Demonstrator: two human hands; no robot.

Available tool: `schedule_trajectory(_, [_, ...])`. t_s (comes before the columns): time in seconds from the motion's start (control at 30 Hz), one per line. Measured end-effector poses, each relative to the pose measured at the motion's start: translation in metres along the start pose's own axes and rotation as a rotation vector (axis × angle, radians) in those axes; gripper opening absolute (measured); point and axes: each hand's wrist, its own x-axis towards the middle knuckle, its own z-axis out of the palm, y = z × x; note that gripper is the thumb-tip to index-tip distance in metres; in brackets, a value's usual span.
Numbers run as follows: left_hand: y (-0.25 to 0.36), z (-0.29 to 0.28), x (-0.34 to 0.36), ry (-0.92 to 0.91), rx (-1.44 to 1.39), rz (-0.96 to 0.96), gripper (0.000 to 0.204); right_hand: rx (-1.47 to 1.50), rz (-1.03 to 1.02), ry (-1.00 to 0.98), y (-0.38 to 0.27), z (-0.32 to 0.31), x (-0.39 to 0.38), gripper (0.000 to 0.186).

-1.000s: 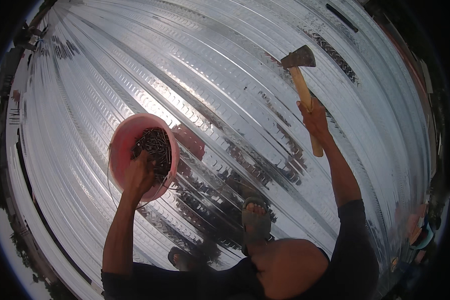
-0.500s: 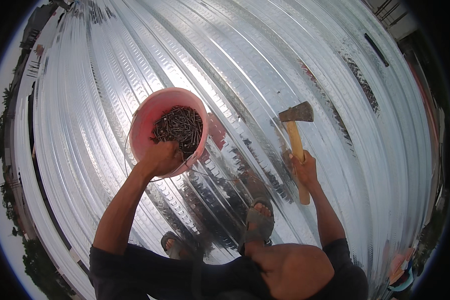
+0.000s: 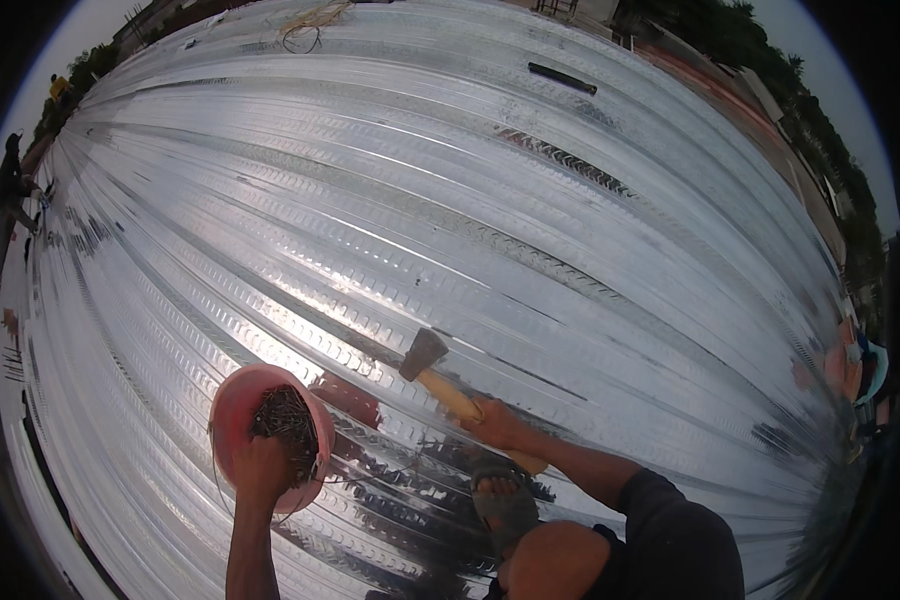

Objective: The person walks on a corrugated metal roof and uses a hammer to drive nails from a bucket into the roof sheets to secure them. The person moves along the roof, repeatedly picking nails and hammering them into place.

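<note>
We have our left hand point(image 3: 264, 465) down inside a round pink plastic bucket point(image 3: 230, 420), at a heap of thin dark metal nails point(image 3: 286, 412) just beyond its knuckles; the fingertips are hidden, so we cannot tell whether they are apart or together. Our right hand point(image 3: 497, 424) is clamped around a hatchet with a pale wooden handle point(image 3: 450, 394), its dark metal head beyond that hand and to its left. Just below the right hand is our grey-sandalled foot point(image 3: 508, 503). Ribbed silvery metal sheeting point(image 3: 670, 340) spreads beneath both hands.
</note>
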Motion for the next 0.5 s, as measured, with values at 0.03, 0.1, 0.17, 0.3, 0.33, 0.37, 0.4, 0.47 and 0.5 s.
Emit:
schedule_trajectory(0.03, [-0.033, 0.012, -0.016, 0.063, -0.013, -0.047, 0.012, -0.024, -0.026, 0.017, 0.003, 0.014, 0.006, 0.051])
schedule_trajectory(0.1, [-0.009, -0.044, -0.017, 0.114, -0.155, -0.132, 0.016, -0.001, 0.018, 0.041, 0.028, 0.011, -0.009, 0.048])
schedule_trajectory(0.17, [-0.037, -0.057, -0.015, -0.115, -0.416, -0.278, 0.021, 0.180, 0.086, 0.001, 0.016, 0.000, -0.020, 0.041])
schedule_trajectory(0.3, [-0.053, -0.052, -0.034, -0.064, -1.338, -0.213, 0.028, 0.344, 0.152, 0.032, 0.002, -0.005, -0.019, 0.031])
schedule_trajectory(0.33, [-0.049, -0.053, -0.038, -0.033, -1.436, -0.190, 0.029, 0.366, 0.157, 0.016, -0.002, -0.004, -0.018, 0.031])
schedule_trajectory(0.37, [-0.046, -0.055, -0.041, -0.029, -1.489, -0.199, 0.029, 0.393, 0.164, 0.004, -0.007, -0.003, -0.018, 0.031])
schedule_trajectory(0.4, [-0.042, -0.061, -0.044, -0.028, -1.540, -0.205, 0.030, 0.422, 0.173, -0.005, -0.011, -0.003, -0.017, 0.031])
schedule_trajectory(0.47, [-0.026, -0.062, -0.046, -0.018, -1.657, -0.220, 0.029, 0.353, 0.144, 0.000, -0.016, -0.005, -0.017, 0.032])
schedule_trajectory(0.5, [-0.019, -0.062, -0.045, -0.003, -1.721, -0.219, 0.028, 0.320, 0.129, 0.003, -0.017, -0.006, -0.017, 0.032])
